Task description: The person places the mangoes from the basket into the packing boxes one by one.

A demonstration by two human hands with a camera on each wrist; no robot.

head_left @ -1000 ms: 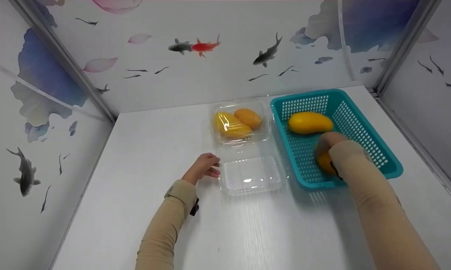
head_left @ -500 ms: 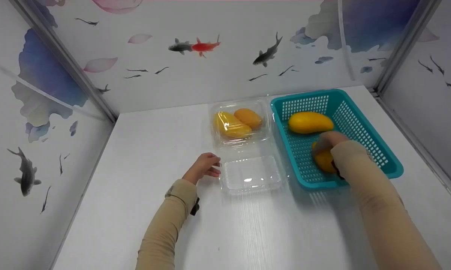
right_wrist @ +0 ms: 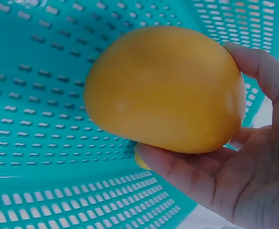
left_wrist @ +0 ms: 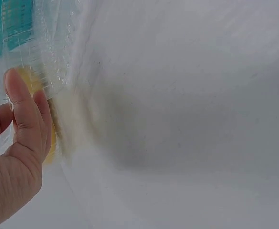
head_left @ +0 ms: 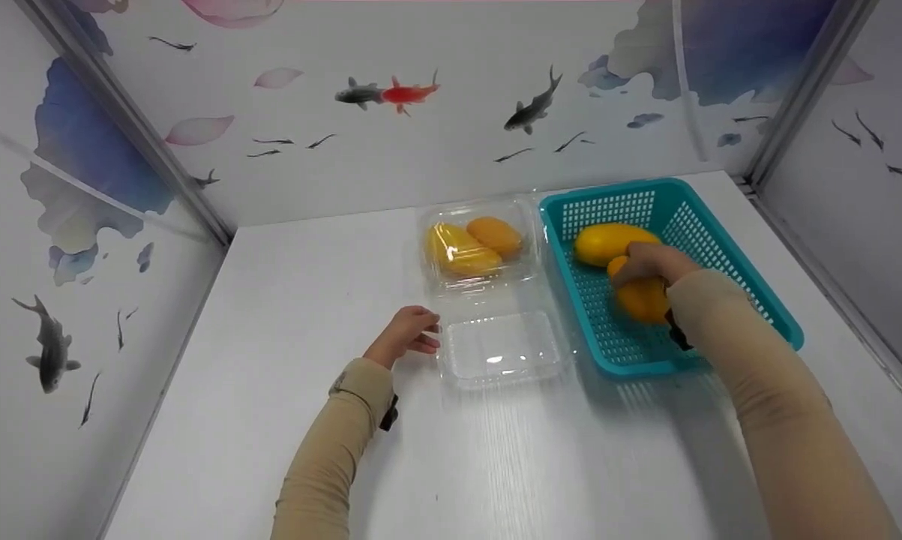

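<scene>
My right hand grips a yellow-orange mango inside the teal basket. In the right wrist view the thumb and fingers curve around one end of the mango. Another mango lies in the far part of the basket, beside the held one. My left hand rests at the left edge of a clear plastic tray, its fingers fairly straight and touching the rim. Clear plastic lies beyond the fingertips in the left wrist view.
Behind the clear tray stands a clear plastic box with a yellow mango and an orange one. Whether box and tray are joined cannot be told. Printed wall panels border the white table.
My right hand has moved up and away with the mango, nearer to the other mango in the basket. The left hand stays in place at the tray's edge.
</scene>
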